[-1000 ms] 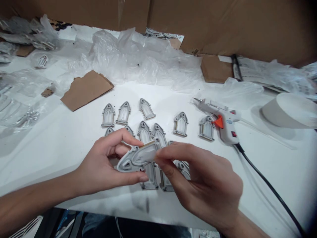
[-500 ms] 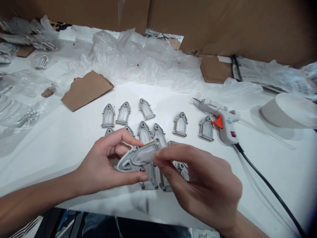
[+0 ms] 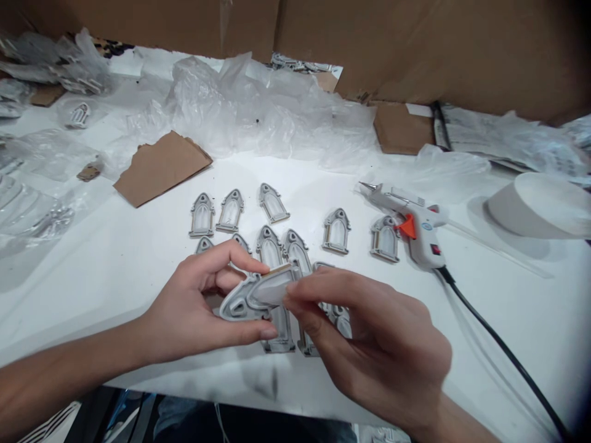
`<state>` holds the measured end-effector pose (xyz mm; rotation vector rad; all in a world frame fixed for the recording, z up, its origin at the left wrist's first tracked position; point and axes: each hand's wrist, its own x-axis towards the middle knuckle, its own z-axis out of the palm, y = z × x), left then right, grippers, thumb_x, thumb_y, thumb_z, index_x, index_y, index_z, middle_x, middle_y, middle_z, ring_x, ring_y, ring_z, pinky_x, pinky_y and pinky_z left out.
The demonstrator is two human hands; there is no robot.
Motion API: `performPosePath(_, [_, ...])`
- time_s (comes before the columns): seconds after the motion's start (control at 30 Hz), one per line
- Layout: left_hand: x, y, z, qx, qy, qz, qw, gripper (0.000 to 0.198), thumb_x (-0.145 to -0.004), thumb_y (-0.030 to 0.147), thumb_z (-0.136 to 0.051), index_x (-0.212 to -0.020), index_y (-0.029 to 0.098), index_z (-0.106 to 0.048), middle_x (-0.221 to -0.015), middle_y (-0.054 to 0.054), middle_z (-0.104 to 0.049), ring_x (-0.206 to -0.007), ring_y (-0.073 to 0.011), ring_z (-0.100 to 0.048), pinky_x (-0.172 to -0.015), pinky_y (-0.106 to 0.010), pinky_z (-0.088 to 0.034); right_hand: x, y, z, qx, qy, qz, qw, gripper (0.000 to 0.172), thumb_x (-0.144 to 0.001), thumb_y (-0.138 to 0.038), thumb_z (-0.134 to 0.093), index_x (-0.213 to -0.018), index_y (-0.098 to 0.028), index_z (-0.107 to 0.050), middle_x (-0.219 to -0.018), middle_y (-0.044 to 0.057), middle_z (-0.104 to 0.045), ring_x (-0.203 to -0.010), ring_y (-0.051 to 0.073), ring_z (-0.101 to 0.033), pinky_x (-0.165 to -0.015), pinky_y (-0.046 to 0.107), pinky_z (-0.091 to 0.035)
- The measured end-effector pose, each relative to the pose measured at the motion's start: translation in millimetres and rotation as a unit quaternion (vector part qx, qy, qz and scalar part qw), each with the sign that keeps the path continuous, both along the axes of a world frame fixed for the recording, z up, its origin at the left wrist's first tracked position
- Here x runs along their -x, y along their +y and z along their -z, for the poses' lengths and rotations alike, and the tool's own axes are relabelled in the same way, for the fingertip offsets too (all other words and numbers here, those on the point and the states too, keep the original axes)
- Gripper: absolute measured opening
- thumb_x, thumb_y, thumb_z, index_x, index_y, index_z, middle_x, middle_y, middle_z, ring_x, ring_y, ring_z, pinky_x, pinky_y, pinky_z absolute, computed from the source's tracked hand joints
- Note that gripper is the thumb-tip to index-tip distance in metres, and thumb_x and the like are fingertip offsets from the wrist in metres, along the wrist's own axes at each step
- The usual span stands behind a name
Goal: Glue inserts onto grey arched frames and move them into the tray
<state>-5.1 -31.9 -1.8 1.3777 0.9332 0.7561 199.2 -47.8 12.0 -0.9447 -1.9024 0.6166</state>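
Between thumb and fingers my left hand (image 3: 198, 301) grips a grey arched window-shaped frame (image 3: 240, 304), tilted with its pointed top toward the left. My right hand (image 3: 373, 338) pinches a small translucent arched sheet (image 3: 272, 294) at the frame's opening; whether it sits fully inside I cannot tell. Beneath both hands lie several similar frames, partly covered, one of them a tall arched frame (image 3: 281, 326). Farther back on the white table are more such frames, including an upright-pointing frame (image 3: 337, 232) and another frame (image 3: 273, 203).
A white glue gun (image 3: 409, 221) with an orange trigger lies at the right, its black cord (image 3: 503, 347) running to the front. Nearby stands a white round container (image 3: 540, 206). Crumpled plastic wrap (image 3: 258, 117) and a cardboard piece (image 3: 164, 167) lie behind the frames.
My right fingers have shifted slightly left along the translucent sheet, which now lies flatter over the frame's opening. The left hand and its frame have barely moved.
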Motion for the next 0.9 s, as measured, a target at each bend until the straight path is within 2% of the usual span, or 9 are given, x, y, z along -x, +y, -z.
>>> performPosePath(0.1, [0, 0, 0.4, -0.001, 0.003, -0.001, 1.0, 0.038, -0.069, 0.018, -0.084, -0.096, 0.022, -0.059, -0.064, 0.005, -0.072, -0.057, -0.0094, -0.066, -0.053, -0.014, -0.049, 0, 0, 0.1, 0.0, -0.007, -0.012, 1.0, 0.027, -0.082, 0.0, -0.058, -0.098, -0.022, -0.06, -0.083, -0.003, -0.069, -0.069, 0.008, -0.065, -0.065, 0.018, -0.052])
performPosePath(0.27, [0, 0, -0.3, 0.008, 0.005, -0.005, 1.0, 0.038, -0.068, 0.019, -0.085, -0.096, 0.022, -0.059, -0.062, 0.004, -0.072, -0.056, -0.0097, -0.065, -0.055, -0.015, -0.049, -1, -3, -0.1, 0.001, -0.015, 0.012, 1.0, 0.027, -0.083, -0.001, -0.06, -0.098, -0.023, -0.059, -0.083, -0.004, -0.069, -0.069, 0.008, -0.065, -0.065, 0.017, -0.052])
performPosePath(0.53, [-1, 5, 1.9, 0.024, 0.022, -0.052, 0.998, 0.04, -0.069, 0.025, -0.085, -0.097, 0.02, -0.057, -0.067, 0.001, -0.073, -0.059, -0.0135, -0.067, -0.054, -0.019, -0.048, -14, 8, -10.9, 0.01, 0.043, 0.154, 0.987, 0.021, -0.081, -0.009, -0.069, -0.094, -0.024, -0.065, -0.08, -0.003, -0.066, -0.065, 0.01, -0.062, -0.059, 0.021, -0.052])
performPosePath(0.63, [0, 7, 1.9, 0.041, 0.031, -0.062, 0.997, 0.043, -0.069, 0.028, -0.085, -0.1, 0.021, -0.057, -0.07, -0.001, -0.073, -0.063, -0.0172, -0.069, -0.053, -0.021, -0.048, -30, 10, -18.8, 0.052, 0.039, 0.221, 0.973, 0.013, -0.084, -0.018, -0.07, -0.094, -0.024, -0.066, -0.078, -0.003, -0.066, -0.065, 0.011, -0.063, -0.058, 0.022, -0.052])
performPosePath(0.73, [0, 9, 0.2, 0.058, 0.017, -0.059, 0.996, 0.042, -0.072, 0.029, -0.084, -0.101, 0.021, -0.054, -0.068, -0.001, -0.072, -0.063, -0.018, -0.069, -0.056, -0.023, -0.051, -57, 7, -20.0, 0.088, -0.018, 0.286, 0.954, 0.013, -0.083, -0.029, -0.071, -0.094, -0.025, -0.067, -0.078, -0.002, -0.067, -0.068, 0.013, -0.065, -0.057, 0.023, -0.051])
performPosePath(0.9, [0, 11, -3.4, 0.067, 0.016, -0.056, 0.996, 0.044, -0.075, 0.029, -0.082, -0.106, 0.022, -0.051, -0.065, 0.003, -0.069, -0.059, -0.0143, -0.067, -0.057, -0.021, -0.052, -100, -4, -2.8, 0.16, -0.154, 0.334, 0.916, 0.019, -0.08, -0.04, -0.065, -0.085, -0.021, -0.069, -0.077, 0.003, -0.07, -0.065, 0.017, -0.063, -0.055, 0.028, -0.046])
